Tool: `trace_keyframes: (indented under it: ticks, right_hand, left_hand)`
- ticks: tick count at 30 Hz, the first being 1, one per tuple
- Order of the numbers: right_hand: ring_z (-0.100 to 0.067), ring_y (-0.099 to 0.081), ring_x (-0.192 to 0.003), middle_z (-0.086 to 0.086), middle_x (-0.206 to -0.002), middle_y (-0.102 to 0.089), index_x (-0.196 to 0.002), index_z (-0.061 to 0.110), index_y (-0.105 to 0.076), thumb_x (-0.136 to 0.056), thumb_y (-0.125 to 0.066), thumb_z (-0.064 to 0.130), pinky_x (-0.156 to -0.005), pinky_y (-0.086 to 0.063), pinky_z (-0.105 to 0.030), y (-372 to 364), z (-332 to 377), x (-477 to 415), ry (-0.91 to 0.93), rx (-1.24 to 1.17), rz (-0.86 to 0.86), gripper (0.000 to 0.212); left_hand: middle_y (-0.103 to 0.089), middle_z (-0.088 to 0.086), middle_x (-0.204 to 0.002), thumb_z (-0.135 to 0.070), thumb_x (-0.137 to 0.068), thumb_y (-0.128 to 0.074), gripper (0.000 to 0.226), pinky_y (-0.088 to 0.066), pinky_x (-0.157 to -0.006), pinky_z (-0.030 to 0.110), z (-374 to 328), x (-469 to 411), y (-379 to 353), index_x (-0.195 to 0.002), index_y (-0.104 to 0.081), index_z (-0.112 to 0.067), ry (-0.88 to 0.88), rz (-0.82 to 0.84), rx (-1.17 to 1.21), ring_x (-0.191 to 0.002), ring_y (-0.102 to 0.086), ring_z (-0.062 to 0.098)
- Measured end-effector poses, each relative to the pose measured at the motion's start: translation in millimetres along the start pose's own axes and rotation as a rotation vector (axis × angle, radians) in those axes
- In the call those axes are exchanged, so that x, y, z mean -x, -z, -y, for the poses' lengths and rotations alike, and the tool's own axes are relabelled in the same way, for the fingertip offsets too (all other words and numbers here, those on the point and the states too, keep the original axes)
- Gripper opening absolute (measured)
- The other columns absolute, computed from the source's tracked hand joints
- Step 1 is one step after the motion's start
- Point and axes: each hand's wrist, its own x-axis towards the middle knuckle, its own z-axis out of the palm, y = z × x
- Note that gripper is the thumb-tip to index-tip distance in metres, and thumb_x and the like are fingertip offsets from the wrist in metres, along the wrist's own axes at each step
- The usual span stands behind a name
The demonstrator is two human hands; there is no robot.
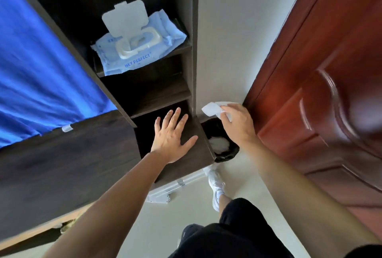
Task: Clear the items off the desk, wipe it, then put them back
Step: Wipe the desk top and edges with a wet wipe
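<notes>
White wipe point(210, 108) is pinched in the fingertips of the right hand point(237, 125), just above a black bin point(230, 154). The left hand point(171, 135) lies beside it, fingers spread flat on the dark desk point(186, 164). Beyond those fingers an open-lidded wipes pack point(140, 51) rests on a shelf point(178, 51); a brown door point(310, 92) stands rightward.

Wipes pack point(139, 46) on shelf point(179, 49), above bin point(231, 152).

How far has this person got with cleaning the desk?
Clearing looks done: the visible desk top shows no items. Wiping seems nearly over: the right hand pinches a wipe above the bin, which already holds white wads; the left hand is spread open over the desk corner. The wipes pack lies on a shelf, lid open. Left: drop the wipe, put the items back.
</notes>
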Motion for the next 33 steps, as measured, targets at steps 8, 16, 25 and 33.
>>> trace_keyframes:
  ticks: [8, 16, 25, 33]
  right_hand:
    - [-0.026, -0.054, -0.122, -0.008, -0.129, -0.065, -0.123, 0.01, -0.07, -0.098, -0.054, 0.016, -0.108, -0.039, -0.033, 19, -72, -8, -0.162, -0.054, 0.022, 0.03]
    - [-0.025, -0.057, -0.121, -0.009, -0.124, -0.068, -0.124, 0.007, -0.069, -0.099, -0.055, 0.014, -0.103, -0.04, -0.028, -57, -173, -53, -0.247, -0.068, 0.297, 0.03]
    - [-0.027, -0.047, -0.134, -0.015, -0.138, -0.058, -0.133, 0.007, -0.063, -0.103, -0.05, 0.02, -0.109, -0.04, -0.037, -196, -280, -72, -0.279, -0.014, 0.574, 0.036]
    - [-0.029, -0.031, -0.147, -0.016, -0.157, -0.037, -0.143, 0.011, -0.054, -0.103, -0.052, 0.023, -0.11, -0.038, -0.041, -216, -309, -61, -0.277, 0.002, 0.562, 0.042]
  left_hand:
    - [-0.005, -0.001, -0.167, -0.079, -0.088, -0.018, 0.083, 0.0, -0.121, 0.054, -55, -40, -25, -0.157, -0.017, -0.032, -0.047, 0.034, -0.007, -0.153, 0.001, 0.022]
    - [0.002, 0.003, -0.167, -0.079, -0.088, -0.02, 0.084, -0.008, -0.12, 0.06, -62, -85, -128, -0.157, -0.005, -0.035, 0.124, 0.219, 0.024, -0.153, 0.002, 0.028]
    - [0.0, 0.013, -0.166, -0.069, -0.091, -0.039, 0.085, -0.013, -0.115, 0.068, -46, -117, -271, -0.158, -0.013, -0.024, 0.271, 0.248, -0.004, -0.152, -0.003, 0.036]
    - [0.007, 0.011, -0.166, -0.072, -0.089, -0.039, 0.089, -0.005, -0.113, 0.07, -47, -112, -296, -0.159, -0.003, -0.03, 0.3, 0.304, -0.032, -0.152, 0.003, 0.037]
